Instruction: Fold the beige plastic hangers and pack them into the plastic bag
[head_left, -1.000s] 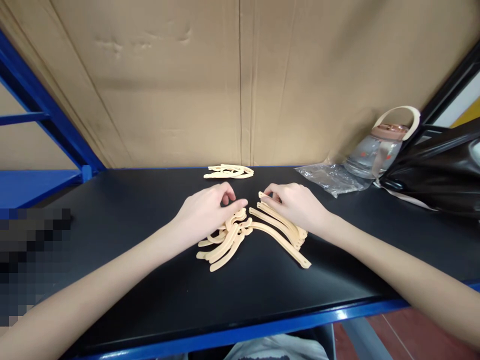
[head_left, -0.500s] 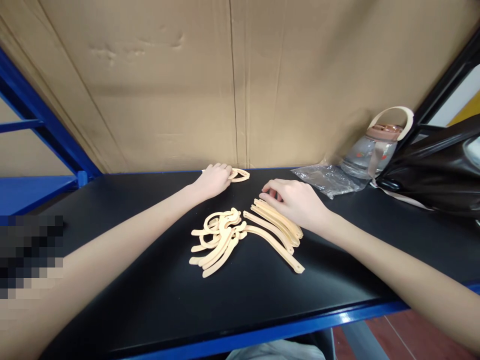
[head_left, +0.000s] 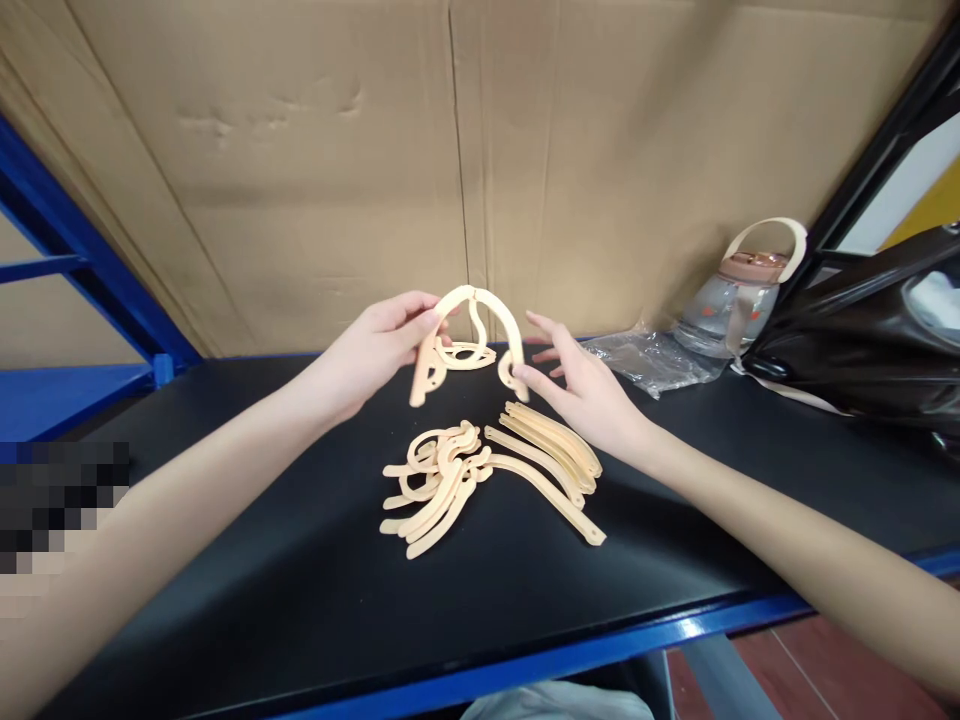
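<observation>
My left hand (head_left: 373, 345) is raised above the black shelf top (head_left: 247, 560) and pinches a folded beige plastic hanger (head_left: 487, 312) that arches between my hands. The fingers of my right hand (head_left: 581, 385) are spread, with the fingertips touching the hanger's right end. Below them lies a pile of beige hook pieces (head_left: 435, 475) and a stack of curved beige arm pieces (head_left: 551, 455). Another small beige piece (head_left: 465, 355) rests further back near the cardboard.
A cardboard wall (head_left: 450, 150) backs the shelf. At the right stand a clear water jug with a beige handle (head_left: 739, 290), a crumpled clear plastic bag (head_left: 649, 355) and a black bag (head_left: 870, 330). Blue shelf framing (head_left: 82, 260) runs along the left.
My left hand reached back to the hangers by the cardboard, picked one up and lifted it towards me. My right hand rose from the arm pieces to meet it.
</observation>
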